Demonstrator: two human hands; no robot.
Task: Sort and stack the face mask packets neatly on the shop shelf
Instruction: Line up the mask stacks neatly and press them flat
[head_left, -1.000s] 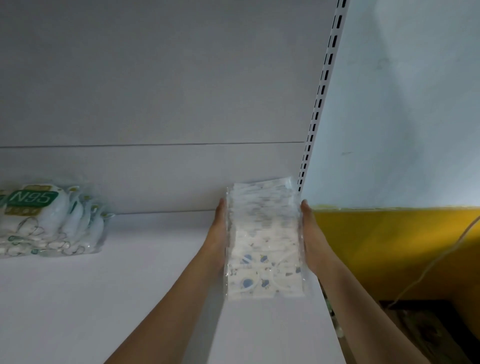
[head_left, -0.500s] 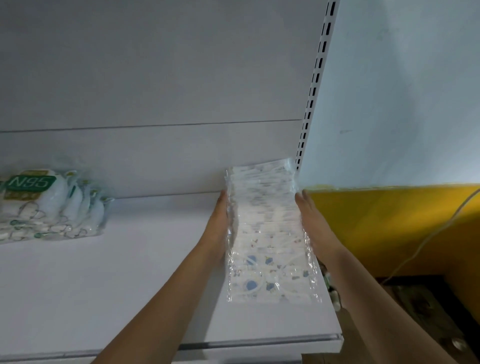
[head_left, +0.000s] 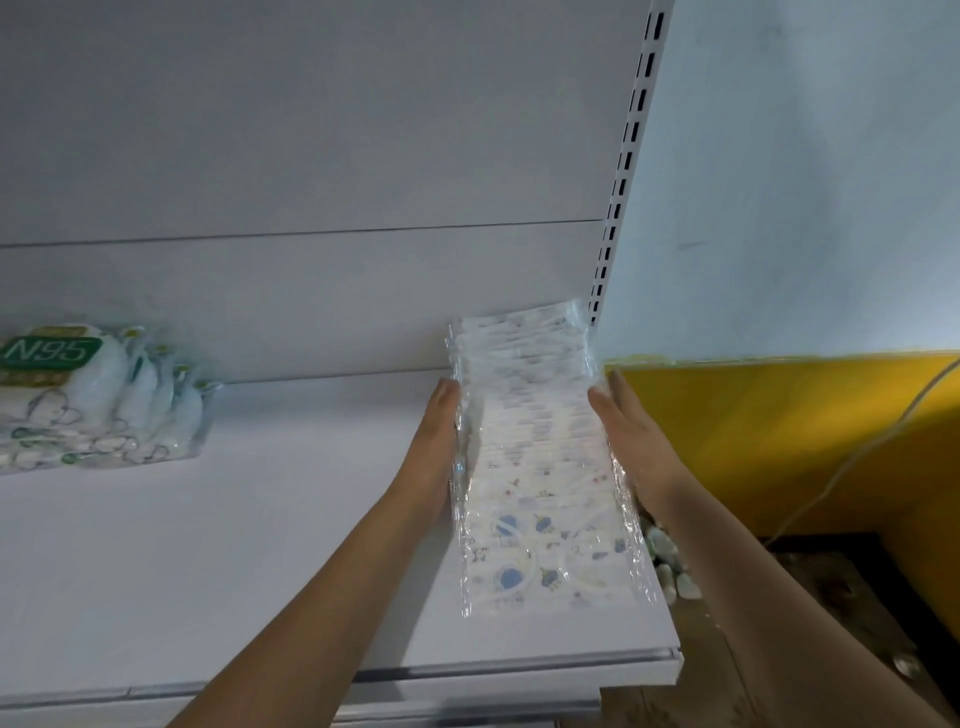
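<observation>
A row of clear face mask packets with a blue pattern (head_left: 540, 467) lies leaning back on the white shelf (head_left: 234, 561) at its right end, reaching to the back panel. My left hand (head_left: 439, 447) presses flat against the row's left side with straight fingers. My right hand (head_left: 631, 441) presses flat against its right side. A second row of packets marked N95 (head_left: 98, 400) stands at the far left of the shelf, apart from both hands.
The slotted shelf upright (head_left: 623, 171) rises just behind the patterned row. A pale blue and yellow wall (head_left: 805, 415) with a white cable (head_left: 857, 452) lies to the right. Small packets (head_left: 667, 566) sit below the shelf's right edge. The shelf's front lip (head_left: 519, 670) is close.
The view tilted down, so the shelf's front edge now shows. The patterned packets have slumped back and fanned out along the shelf between my hands, which stay on either side.
</observation>
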